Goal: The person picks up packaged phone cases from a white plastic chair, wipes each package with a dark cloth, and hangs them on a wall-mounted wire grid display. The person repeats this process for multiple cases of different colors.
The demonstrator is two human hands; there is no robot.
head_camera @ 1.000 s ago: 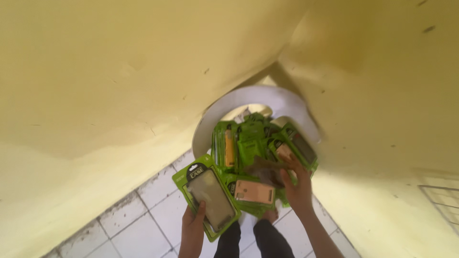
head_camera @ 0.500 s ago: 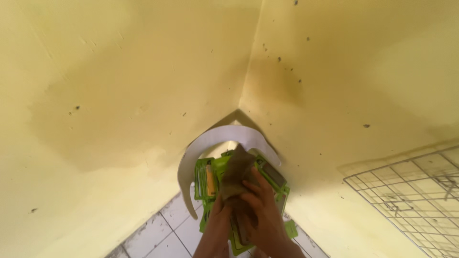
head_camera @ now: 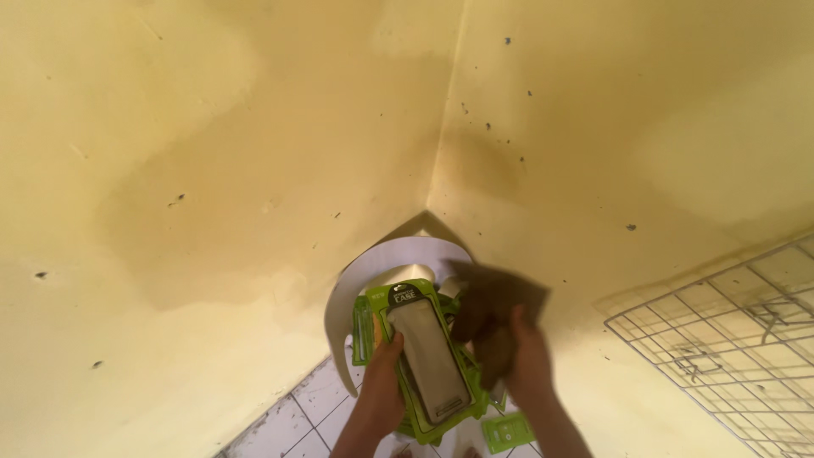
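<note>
Package in one hand, cloth in the other, down in the corner.

The left hand is clamped on the edge of a green phone-case package, tilted face-up, likely so its front is reachable; the right hand, fingers closed around a dark cloth, hovers just beside it. Under the grip, more green packages lie by a white bucket.

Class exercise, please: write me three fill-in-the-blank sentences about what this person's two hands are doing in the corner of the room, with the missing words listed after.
1. The left hand holds a packaged phone case whose card is ____ in colour.
2. The right hand holds a dark brown ____.
3. By the right-hand wall leans a wire ____.

Missing words: green; cloth; grid
</note>
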